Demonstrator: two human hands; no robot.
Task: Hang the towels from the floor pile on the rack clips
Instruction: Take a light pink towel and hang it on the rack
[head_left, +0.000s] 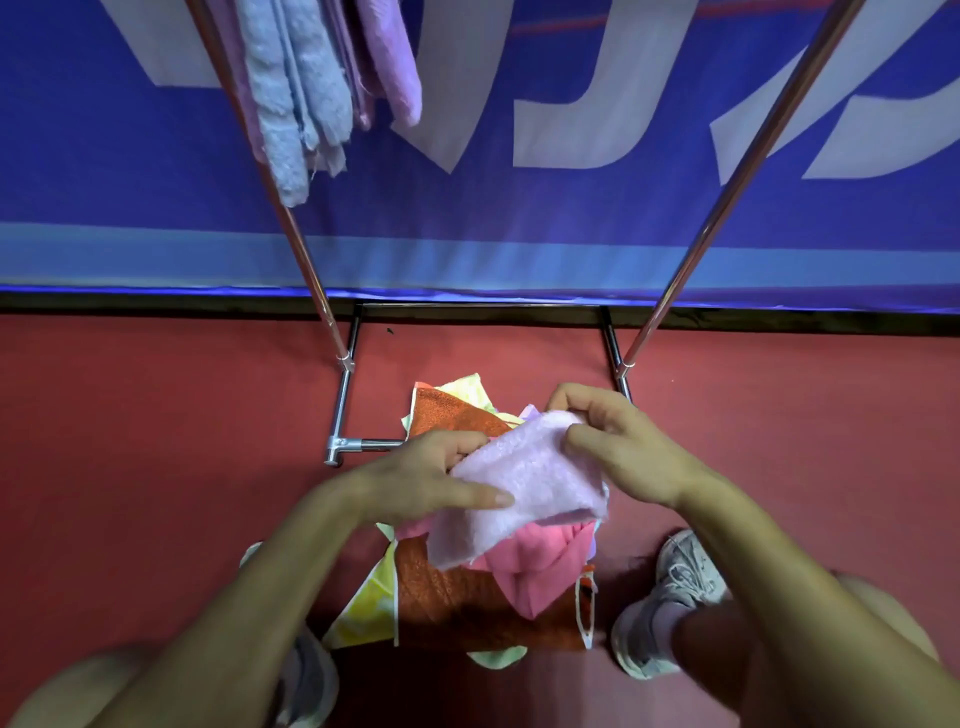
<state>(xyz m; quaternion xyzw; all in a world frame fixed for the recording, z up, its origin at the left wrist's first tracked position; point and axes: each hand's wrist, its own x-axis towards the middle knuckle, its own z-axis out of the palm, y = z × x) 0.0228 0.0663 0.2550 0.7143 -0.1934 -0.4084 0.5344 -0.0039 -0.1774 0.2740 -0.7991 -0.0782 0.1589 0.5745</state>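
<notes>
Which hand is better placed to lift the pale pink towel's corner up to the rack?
Probably the right hand: its thumb and fingers pinch the pale pink towel at its top corner, while the left hand holds lower along its side edge.

A red floor (156, 415) meets a blue banner (519, 218) with pale lettering.

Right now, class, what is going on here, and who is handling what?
A person leans over the pile of towels on the red floor, at the foot of the rack. The left hand and right hand both pinch a pale pink towel above the pile. Other towels hang up by the rack's left pole.
</notes>
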